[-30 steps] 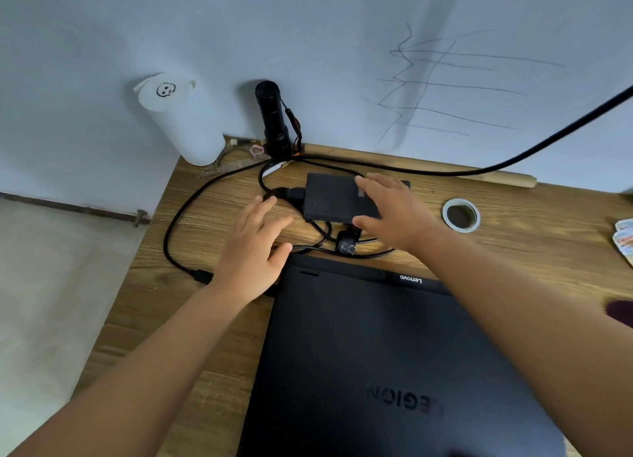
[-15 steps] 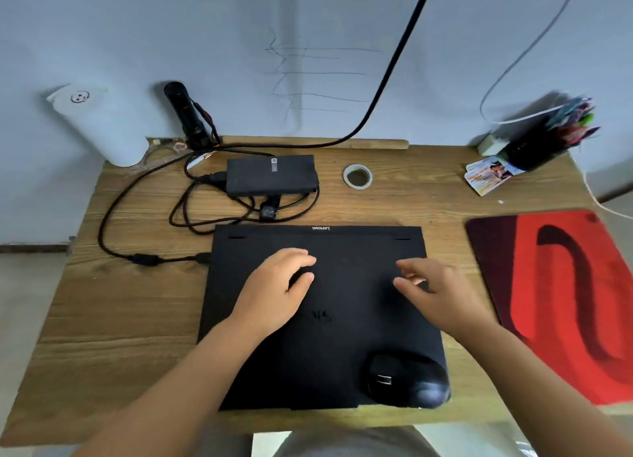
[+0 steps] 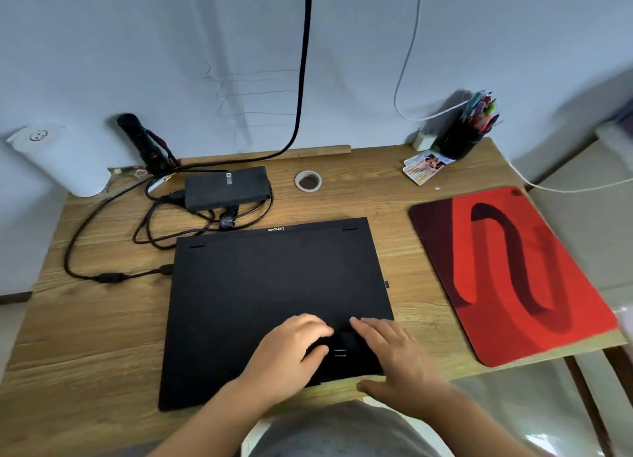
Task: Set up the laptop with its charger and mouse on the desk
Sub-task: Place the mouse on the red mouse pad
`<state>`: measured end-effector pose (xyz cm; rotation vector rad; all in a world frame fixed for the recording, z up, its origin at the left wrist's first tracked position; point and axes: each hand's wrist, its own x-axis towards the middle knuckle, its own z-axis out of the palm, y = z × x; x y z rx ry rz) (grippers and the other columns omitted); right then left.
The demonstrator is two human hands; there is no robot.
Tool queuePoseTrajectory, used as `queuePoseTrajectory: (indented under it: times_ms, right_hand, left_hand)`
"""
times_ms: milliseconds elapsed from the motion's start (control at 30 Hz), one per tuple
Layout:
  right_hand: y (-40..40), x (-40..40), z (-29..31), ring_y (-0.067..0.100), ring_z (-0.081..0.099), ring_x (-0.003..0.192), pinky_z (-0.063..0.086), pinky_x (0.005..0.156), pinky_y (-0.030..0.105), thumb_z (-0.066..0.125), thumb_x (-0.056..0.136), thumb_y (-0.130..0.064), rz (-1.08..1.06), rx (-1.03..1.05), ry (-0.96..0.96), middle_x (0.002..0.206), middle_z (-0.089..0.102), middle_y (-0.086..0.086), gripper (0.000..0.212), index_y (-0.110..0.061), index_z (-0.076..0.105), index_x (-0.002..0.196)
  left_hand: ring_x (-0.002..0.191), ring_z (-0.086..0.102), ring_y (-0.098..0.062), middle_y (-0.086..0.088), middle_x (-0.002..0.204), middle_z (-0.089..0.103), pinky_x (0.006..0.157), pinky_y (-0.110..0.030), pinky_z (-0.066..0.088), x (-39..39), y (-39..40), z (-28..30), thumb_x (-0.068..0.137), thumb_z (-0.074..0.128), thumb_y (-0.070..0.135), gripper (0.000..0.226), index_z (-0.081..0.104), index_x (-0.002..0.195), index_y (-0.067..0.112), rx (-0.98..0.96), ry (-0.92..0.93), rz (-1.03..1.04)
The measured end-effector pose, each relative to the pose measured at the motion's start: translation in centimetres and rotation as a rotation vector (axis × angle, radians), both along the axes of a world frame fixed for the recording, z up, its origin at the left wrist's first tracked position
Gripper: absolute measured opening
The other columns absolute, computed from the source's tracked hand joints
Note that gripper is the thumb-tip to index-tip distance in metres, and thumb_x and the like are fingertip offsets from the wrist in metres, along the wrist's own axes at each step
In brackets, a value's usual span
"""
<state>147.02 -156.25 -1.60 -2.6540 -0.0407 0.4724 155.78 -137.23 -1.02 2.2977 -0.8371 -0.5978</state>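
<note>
A closed black laptop [image 3: 274, 295] lies flat in the middle of the wooden desk [image 3: 85, 336]. On its near right corner sits a black mouse [image 3: 342, 348]. My left hand [image 3: 291, 350] curls against the mouse's left side with the thumb on it. My right hand [image 3: 394, 354] lies over its right side, fingers spread, thumb at the laptop's front edge. The black charger brick [image 3: 227, 188] rests behind the laptop among looped cable. Its plug [image 3: 166, 270] meets the laptop's left edge.
A red and dark mouse pad [image 3: 507, 271] lies to the right of the laptop. At the back stand a tape roll [image 3: 308, 181], a black flashlight [image 3: 144, 141], a white cylinder [image 3: 61, 158], some cards [image 3: 424, 164] and a pen holder [image 3: 462, 138].
Both hands left the charger brick and drew back across the lid to the near right corner, where they now flank the mouse. My view pulled back and down.
</note>
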Motion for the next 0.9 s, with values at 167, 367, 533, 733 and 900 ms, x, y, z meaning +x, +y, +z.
queuePoseTrajectory:
  times_ms: [167, 367, 533, 733, 900]
  right_hand:
    - [0.0, -0.6, -2.1, 0.021, 0.055, 0.106, 0.053, 0.088, 0.036, 0.065, 0.06, -0.03, 0.045, -0.075, -0.16, 0.116, 0.06, -0.003, 0.086, -0.022, 0.029, 0.137]
    - [-2.7, -0.1, -0.7, 0.018, 0.045, 0.112, 0.041, 0.098, 0.031, 0.053, 0.068, -0.041, -0.173, 0.072, -0.203, 0.122, 0.054, -0.004, 0.078, -0.021, 0.033, 0.141]
    - [-9.9, 0.2, 1.0, 0.023, 0.044, 0.115, 0.034, 0.096, 0.027, 0.068, 0.07, -0.028, -0.45, 0.095, -0.24, 0.121, 0.054, 0.002, 0.077, -0.016, 0.036, 0.138]
    - [-19.4, -1.3, -0.5, 0.034, 0.048, 0.112, 0.037, 0.095, 0.04, 0.071, 0.068, -0.027, -0.736, -0.029, -0.196, 0.12, 0.058, 0.014, 0.078, -0.009, 0.038, 0.136]
    - [-24.4, -2.9, -2.1, 0.035, 0.045, 0.116, 0.039, 0.094, 0.042, 0.067, 0.071, -0.031, -0.801, -0.096, -0.082, 0.124, 0.055, 0.014, 0.08, -0.012, 0.032, 0.14]
  left_hand:
    - [0.116, 0.045, 0.002, 0.018, 0.125, 0.053, 0.094, -0.012, 0.034, 0.0, 0.2, 0.2, 0.092, 0.049, 0.027, 0.03, 0.056, 0.12, 0.028, 0.024, -0.02, 0.018]
    - [0.112, 0.047, 0.006, 0.021, 0.121, 0.053, 0.091, -0.007, 0.034, 0.1, -0.5, 0.6, 0.091, 0.052, 0.027, 0.029, 0.057, 0.119, 0.03, 0.026, -0.025, 0.069]
    - [0.104, 0.05, 0.007, 0.023, 0.117, 0.053, 0.08, -0.003, 0.035, -0.2, -4.5, 1.2, 0.09, 0.055, 0.025, 0.028, 0.058, 0.117, 0.031, -0.006, -0.003, 0.103]
    - [0.108, 0.051, 0.003, 0.021, 0.117, 0.052, 0.091, -0.016, 0.041, -1.4, -13.6, 1.9, 0.09, 0.054, 0.026, 0.029, 0.056, 0.12, 0.028, -0.013, 0.053, 0.082]
    - [0.11, 0.05, 0.003, 0.019, 0.123, 0.052, 0.087, -0.015, 0.04, -3.0, -21.1, 1.2, 0.091, 0.051, 0.03, 0.029, 0.056, 0.12, 0.027, 0.032, 0.076, 0.021]
